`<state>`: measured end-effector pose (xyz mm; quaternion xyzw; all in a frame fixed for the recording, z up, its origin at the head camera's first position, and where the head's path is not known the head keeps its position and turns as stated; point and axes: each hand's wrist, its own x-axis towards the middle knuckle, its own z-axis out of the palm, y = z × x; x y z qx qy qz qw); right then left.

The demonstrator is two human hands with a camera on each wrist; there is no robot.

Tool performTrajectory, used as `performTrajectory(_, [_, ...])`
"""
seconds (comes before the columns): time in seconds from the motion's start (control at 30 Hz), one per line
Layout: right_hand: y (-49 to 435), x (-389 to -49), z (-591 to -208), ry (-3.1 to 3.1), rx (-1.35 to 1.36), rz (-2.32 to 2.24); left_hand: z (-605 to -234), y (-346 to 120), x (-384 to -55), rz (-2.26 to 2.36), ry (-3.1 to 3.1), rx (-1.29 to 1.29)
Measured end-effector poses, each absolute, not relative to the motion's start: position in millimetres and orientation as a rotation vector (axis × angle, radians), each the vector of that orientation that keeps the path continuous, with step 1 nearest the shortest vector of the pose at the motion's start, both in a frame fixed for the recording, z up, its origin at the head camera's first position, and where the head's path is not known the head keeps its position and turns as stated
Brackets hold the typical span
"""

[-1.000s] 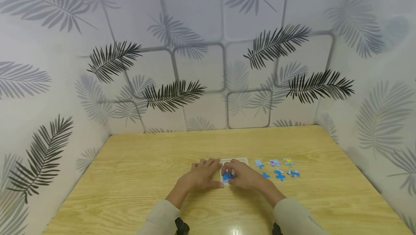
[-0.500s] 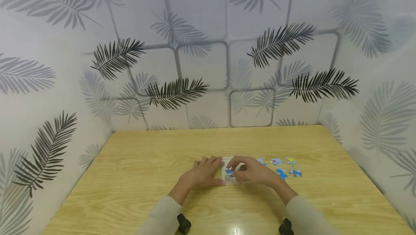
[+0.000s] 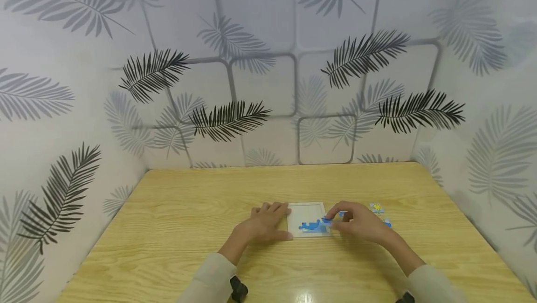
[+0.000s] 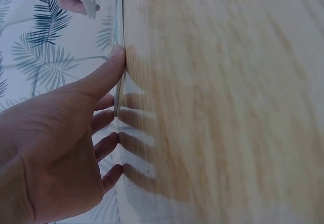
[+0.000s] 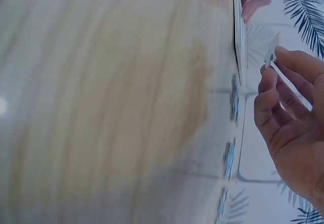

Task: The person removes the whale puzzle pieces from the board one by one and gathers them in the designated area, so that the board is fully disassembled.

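Near the middle of the table, a white square puzzle tray [image 3: 305, 204] holds joined blue jigsaw pieces [image 3: 310, 225] along its lower part. My left hand [image 3: 265, 224] rests at the tray's left edge, fingers spread and thumb by the near corner. In the left wrist view, the left hand's thumb and fingers [image 4: 108, 145] meet the tray edge and tabletop. My right hand [image 3: 360, 221] pinches a small blue jigsaw piece [image 3: 326, 220] between thumb and fingers at the tray's right side. The right wrist view shows this piece [image 5: 272, 52] raised above the table.
To the right lie loose jigsaw pieces, one with a yellow flower [image 3: 376, 208] and a blue one [image 3: 387, 222]; the right hand partly hides others. The wooden table [image 3: 189, 200] meets a leaf-patterned wall [image 3: 260, 84] at the back.
My right hand has drawn back rightward from over the tray, uncovering the blue pieces inside, and now pinches a piece at the tray's right side. The left hand stays at the tray edge.
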<state>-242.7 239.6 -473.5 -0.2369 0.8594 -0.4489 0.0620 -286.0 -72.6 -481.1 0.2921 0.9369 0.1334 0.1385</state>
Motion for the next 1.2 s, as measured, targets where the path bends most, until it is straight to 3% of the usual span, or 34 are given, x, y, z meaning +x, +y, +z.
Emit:
performTrajectory(0.43, [280.5, -221.8, -480.2, 2.655, -0.738, -1.298, -483.1, -72.9, -287.6, 0.399, 2.714, 0.884])
performTrajectory(0.87, [280.9, -216.8, -488.4, 2.625, -0.952, -1.228, -499.0, -74.0, -296.5, 0.426, 2.734, 0.882])
performTrajectory(1.2, [275.7, -217.0, -490.6, 2.708, -1.097, -1.168, -488.5, -74.3, -289.5, 0.426, 2.723, 0.883])
